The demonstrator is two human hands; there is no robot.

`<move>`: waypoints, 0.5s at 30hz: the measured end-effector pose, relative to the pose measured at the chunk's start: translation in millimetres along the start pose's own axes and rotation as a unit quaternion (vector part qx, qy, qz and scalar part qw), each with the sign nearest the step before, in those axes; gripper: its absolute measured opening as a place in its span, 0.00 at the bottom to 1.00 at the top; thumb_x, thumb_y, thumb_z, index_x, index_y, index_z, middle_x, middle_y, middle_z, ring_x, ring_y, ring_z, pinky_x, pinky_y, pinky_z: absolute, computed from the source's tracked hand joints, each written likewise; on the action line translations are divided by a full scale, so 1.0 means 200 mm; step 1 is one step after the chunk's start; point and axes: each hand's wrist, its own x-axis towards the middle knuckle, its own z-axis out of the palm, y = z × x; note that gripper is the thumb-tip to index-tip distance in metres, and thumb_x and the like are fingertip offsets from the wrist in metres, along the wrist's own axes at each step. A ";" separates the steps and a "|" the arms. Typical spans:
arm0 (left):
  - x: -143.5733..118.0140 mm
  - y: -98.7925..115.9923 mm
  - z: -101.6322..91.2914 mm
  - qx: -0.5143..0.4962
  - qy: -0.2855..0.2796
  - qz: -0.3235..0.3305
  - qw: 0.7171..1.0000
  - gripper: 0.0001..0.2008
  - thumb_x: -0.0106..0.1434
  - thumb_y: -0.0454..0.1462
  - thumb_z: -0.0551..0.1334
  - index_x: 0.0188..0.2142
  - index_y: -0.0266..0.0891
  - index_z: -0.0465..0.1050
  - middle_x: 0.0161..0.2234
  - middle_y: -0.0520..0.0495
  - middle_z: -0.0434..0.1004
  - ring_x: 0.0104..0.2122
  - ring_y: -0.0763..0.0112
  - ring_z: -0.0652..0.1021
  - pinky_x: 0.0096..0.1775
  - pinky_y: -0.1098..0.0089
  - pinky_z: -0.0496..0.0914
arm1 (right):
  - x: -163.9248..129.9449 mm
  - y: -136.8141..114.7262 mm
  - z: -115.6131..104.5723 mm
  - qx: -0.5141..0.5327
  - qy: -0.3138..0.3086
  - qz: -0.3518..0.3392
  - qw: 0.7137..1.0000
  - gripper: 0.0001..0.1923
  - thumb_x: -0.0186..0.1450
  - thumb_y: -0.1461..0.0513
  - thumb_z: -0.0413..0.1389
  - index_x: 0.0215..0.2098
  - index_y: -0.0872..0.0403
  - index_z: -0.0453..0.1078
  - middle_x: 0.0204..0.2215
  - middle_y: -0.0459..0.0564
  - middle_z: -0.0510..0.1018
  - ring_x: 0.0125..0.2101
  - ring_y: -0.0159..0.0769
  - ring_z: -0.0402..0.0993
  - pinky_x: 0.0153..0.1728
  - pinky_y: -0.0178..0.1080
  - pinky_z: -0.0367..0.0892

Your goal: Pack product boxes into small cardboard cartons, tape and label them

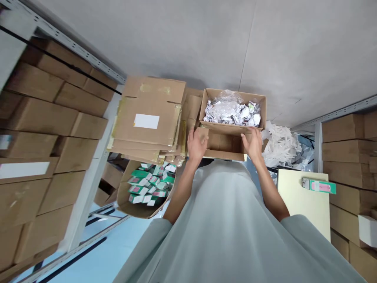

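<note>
An open cardboard box (224, 154) stands right in front of my body, and its visible inside is bare brown board. My left hand (196, 146) is at its left side, with the fingers bent around the left flap. On the opposite side my right hand (253, 144) grips the right edge, thumb inward and fingers over the top. Just behind stands a second open box (204, 105), filled with crumpled paper (246, 114) and clear plastic wrap (228, 98).
Flattened cardboard boxes (150, 135) are stacked on the left. Below them a carton (125, 200) holds many small green-and-white boxes (151, 182). At right are shredded white paper (282, 145) and a pale tabletop (303, 208) bearing one small green box (319, 186). Shelves of cartons flank both sides.
</note>
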 end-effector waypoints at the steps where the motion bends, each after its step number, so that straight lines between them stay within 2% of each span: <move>1: 0.04 0.06 -0.02 -0.010 0.017 0.029 0.999 0.32 0.74 0.41 0.67 0.74 0.38 0.68 0.77 0.32 0.67 0.78 0.46 0.67 0.79 0.48 0.63 | 0.11 -0.07 0.00 0.005 -0.012 -0.033 0.999 0.26 0.81 0.50 0.53 0.70 0.54 0.70 0.69 0.67 0.75 0.72 0.57 0.68 0.75 0.61 0.63; 3: 0.11 0.18 -0.04 -0.026 0.030 0.077 0.996 0.28 0.75 0.40 0.65 0.72 0.40 0.71 0.73 0.34 0.73 0.75 0.49 0.72 0.77 0.49 0.65 | 0.35 -0.22 0.05 0.000 -0.052 -0.073 0.996 0.27 0.79 0.52 0.57 0.71 0.57 0.70 0.70 0.68 0.74 0.71 0.57 0.68 0.75 0.58 0.64; 5: 0.15 0.27 -0.06 -0.035 0.023 0.106 0.993 0.27 0.75 0.39 0.65 0.71 0.40 0.72 0.70 0.35 0.77 0.71 0.49 0.76 0.75 0.48 0.68 | 0.57 -0.36 0.13 -0.023 -0.096 -0.085 0.991 0.32 0.77 0.53 0.61 0.74 0.59 0.68 0.74 0.70 0.70 0.73 0.60 0.65 0.75 0.59 0.63; 7: 0.16 0.32 -0.08 -0.039 0.014 0.118 0.992 0.25 0.74 0.39 0.65 0.69 0.40 0.74 0.68 0.35 0.79 0.70 0.49 0.78 0.74 0.48 0.70 | 0.72 -0.45 0.20 -0.053 -0.143 -0.070 0.986 0.36 0.75 0.55 0.64 0.76 0.62 0.67 0.75 0.72 0.68 0.74 0.62 0.65 0.75 0.61 0.63; 8: 0.16 0.32 -0.09 -0.043 0.012 0.118 0.992 0.24 0.74 0.39 0.65 0.68 0.40 0.75 0.68 0.35 0.80 0.69 0.49 0.78 0.74 0.48 0.70 | 0.77 -0.47 0.23 -0.069 -0.167 -0.058 0.982 0.34 0.75 0.56 0.63 0.75 0.62 0.68 0.74 0.73 0.70 0.72 0.62 0.67 0.74 0.61 0.64; 11: 0.11 0.28 -0.14 -0.063 0.013 0.096 0.993 0.22 0.75 0.40 0.64 0.67 0.41 0.76 0.66 0.36 0.82 0.67 0.49 0.80 0.72 0.48 0.73 | 0.80 -0.48 0.25 -0.095 -0.202 -0.037 0.974 0.25 0.78 0.62 0.56 0.70 0.60 0.75 0.66 0.69 0.80 0.66 0.59 0.76 0.70 0.58 0.69; 13: 0.08 0.24 -0.16 -0.082 0.016 0.076 0.994 0.21 0.76 0.40 0.64 0.65 0.42 0.78 0.64 0.37 0.83 0.66 0.49 0.81 0.70 0.49 0.74 | 0.75 -0.47 0.21 -0.082 -0.171 -0.044 0.981 0.23 0.79 0.63 0.52 0.68 0.59 0.77 0.64 0.66 0.82 0.63 0.57 0.79 0.68 0.55 0.72; 15: 0.06 0.22 -0.18 -0.105 0.022 0.064 0.992 0.21 0.76 0.42 0.64 0.65 0.41 0.78 0.63 0.37 0.84 0.65 0.49 0.82 0.70 0.49 0.74 | 0.66 -0.46 0.14 -0.048 -0.115 -0.058 0.990 0.23 0.81 0.61 0.51 0.67 0.58 0.78 0.63 0.66 0.82 0.63 0.56 0.79 0.67 0.54 0.72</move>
